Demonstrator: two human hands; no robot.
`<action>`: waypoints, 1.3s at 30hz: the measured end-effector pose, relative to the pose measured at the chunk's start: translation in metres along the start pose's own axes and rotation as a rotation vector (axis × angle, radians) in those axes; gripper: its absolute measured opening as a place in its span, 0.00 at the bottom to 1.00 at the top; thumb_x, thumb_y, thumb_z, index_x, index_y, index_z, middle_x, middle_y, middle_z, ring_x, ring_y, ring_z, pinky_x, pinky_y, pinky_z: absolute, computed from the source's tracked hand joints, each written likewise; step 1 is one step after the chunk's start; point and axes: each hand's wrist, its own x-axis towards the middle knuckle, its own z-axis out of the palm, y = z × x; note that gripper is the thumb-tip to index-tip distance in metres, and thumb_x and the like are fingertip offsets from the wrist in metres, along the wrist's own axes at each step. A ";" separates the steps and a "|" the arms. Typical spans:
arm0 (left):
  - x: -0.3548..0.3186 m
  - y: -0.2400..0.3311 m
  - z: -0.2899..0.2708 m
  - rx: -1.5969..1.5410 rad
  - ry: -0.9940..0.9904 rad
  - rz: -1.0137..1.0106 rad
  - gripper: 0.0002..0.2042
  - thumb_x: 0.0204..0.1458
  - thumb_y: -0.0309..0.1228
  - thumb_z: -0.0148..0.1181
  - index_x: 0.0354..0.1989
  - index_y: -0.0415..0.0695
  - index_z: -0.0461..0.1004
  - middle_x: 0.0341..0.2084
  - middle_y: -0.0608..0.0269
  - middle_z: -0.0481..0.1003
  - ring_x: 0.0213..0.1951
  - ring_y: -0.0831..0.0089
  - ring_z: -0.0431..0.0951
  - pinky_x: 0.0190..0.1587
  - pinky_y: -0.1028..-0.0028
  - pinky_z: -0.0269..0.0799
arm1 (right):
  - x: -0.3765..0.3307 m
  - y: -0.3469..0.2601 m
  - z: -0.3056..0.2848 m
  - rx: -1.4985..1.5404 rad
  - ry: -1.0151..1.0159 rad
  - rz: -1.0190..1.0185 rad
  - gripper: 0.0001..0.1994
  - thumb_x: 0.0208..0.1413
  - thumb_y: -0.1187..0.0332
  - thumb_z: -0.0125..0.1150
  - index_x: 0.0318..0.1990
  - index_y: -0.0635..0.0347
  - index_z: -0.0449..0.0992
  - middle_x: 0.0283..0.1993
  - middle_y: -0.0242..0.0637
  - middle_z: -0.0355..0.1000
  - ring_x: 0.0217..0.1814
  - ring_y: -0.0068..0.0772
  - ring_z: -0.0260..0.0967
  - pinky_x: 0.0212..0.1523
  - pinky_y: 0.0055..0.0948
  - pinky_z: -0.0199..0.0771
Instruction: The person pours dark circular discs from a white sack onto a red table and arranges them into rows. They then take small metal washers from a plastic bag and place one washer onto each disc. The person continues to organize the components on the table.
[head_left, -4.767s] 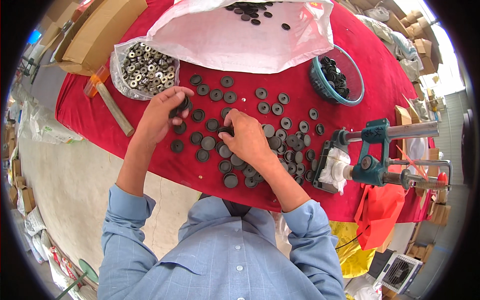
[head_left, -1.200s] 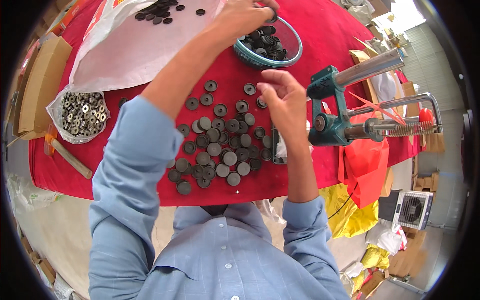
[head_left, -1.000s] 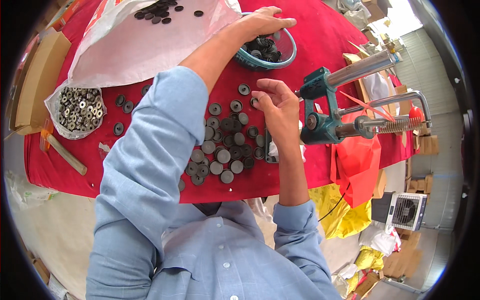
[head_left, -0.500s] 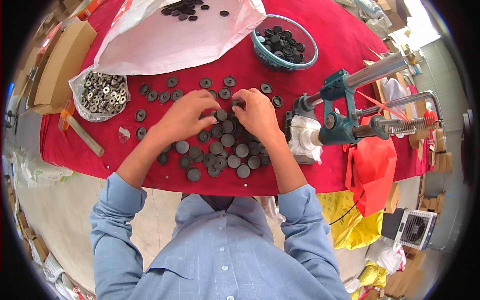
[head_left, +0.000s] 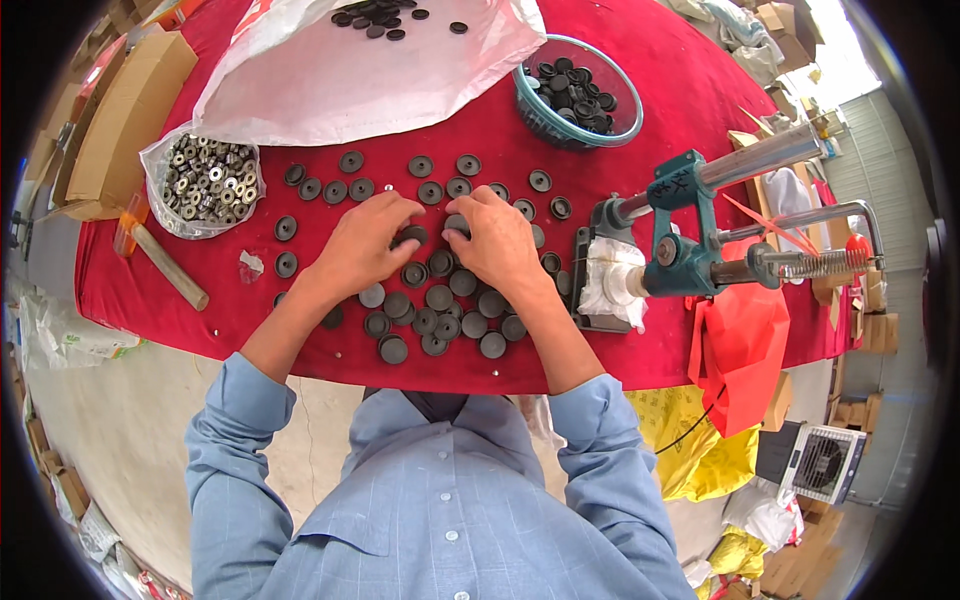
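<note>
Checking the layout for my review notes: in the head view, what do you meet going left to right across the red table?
Cardboard box → clear bag of metal rings → left hand → right hand → teal hand press → red bag hanging off the table edge.

blue basket (head_left: pixel 625 125), hand press (head_left: pixel 690 250) (teal), mallet (head_left: pixel 165 265)

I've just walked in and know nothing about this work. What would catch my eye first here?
Dark round discs lie scattered over a red tablecloth, with the left hand and right hand both resting on them at the centre. To the right stands a teal hand press with a long metal lever. Behind are a blue basket of discs and, at left, a clear bag of metal rings.
</note>
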 end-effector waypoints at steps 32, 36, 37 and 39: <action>-0.111 -0.003 -0.049 0.063 0.399 -0.175 0.08 0.56 0.16 0.67 0.43 0.38 0.82 0.34 0.60 0.75 0.28 0.71 0.75 0.30 0.71 0.71 | -0.041 -0.008 -0.021 0.040 0.038 -0.121 0.16 0.55 0.75 0.72 0.51 0.60 0.82 0.47 0.40 0.76 0.53 0.46 0.75 0.53 0.46 0.77; -0.106 0.004 -0.045 0.010 0.360 -0.190 0.09 0.55 0.17 0.68 0.44 0.39 0.82 0.35 0.61 0.76 0.28 0.71 0.76 0.30 0.71 0.72 | -0.032 -0.006 -0.018 -0.008 -0.051 -0.169 0.17 0.54 0.75 0.73 0.53 0.59 0.83 0.47 0.39 0.76 0.53 0.46 0.74 0.55 0.46 0.76; -0.101 0.006 -0.043 0.005 0.343 -0.179 0.10 0.55 0.18 0.69 0.45 0.39 0.82 0.35 0.60 0.76 0.28 0.70 0.76 0.31 0.70 0.72 | -0.029 -0.007 -0.019 -0.018 -0.060 -0.180 0.17 0.54 0.75 0.73 0.53 0.59 0.83 0.47 0.39 0.76 0.53 0.46 0.75 0.55 0.46 0.75; -0.090 0.011 -0.038 0.013 0.302 -0.148 0.11 0.54 0.20 0.70 0.46 0.40 0.81 0.36 0.59 0.77 0.30 0.66 0.78 0.32 0.68 0.74 | -0.028 -0.009 -0.020 -0.019 -0.082 -0.178 0.17 0.54 0.75 0.73 0.52 0.59 0.83 0.47 0.40 0.76 0.53 0.47 0.75 0.55 0.46 0.76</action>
